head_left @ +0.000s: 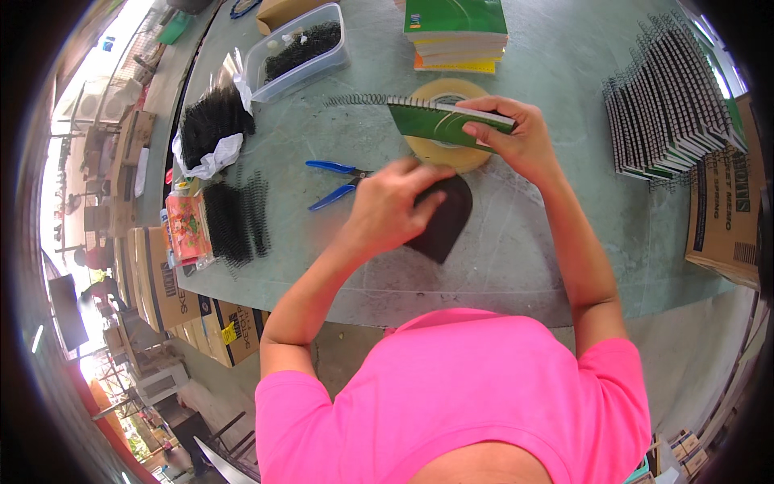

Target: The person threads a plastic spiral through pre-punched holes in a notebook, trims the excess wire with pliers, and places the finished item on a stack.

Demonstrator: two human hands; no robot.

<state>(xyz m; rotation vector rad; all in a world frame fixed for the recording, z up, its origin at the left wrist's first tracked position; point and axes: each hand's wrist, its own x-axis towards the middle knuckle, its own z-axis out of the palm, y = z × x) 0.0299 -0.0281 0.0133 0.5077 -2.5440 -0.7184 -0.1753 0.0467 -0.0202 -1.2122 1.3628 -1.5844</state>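
Our right hand [520, 137] grips a green notebook [447, 123] above the tape roll [448, 149], while our left hand [395, 206] pinches a black sheet [445, 222] just below it.

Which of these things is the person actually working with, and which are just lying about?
In hand:
right hand holds green spiral notebook
left hand holds black sheet

Lying about:
blue pliers
tape roll
loose black coils
clear tub
bound notebook row
stacked notebooks

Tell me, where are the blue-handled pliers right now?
The blue-handled pliers lie on the green table, just left of the left hand, with loose black spiral coils further left.
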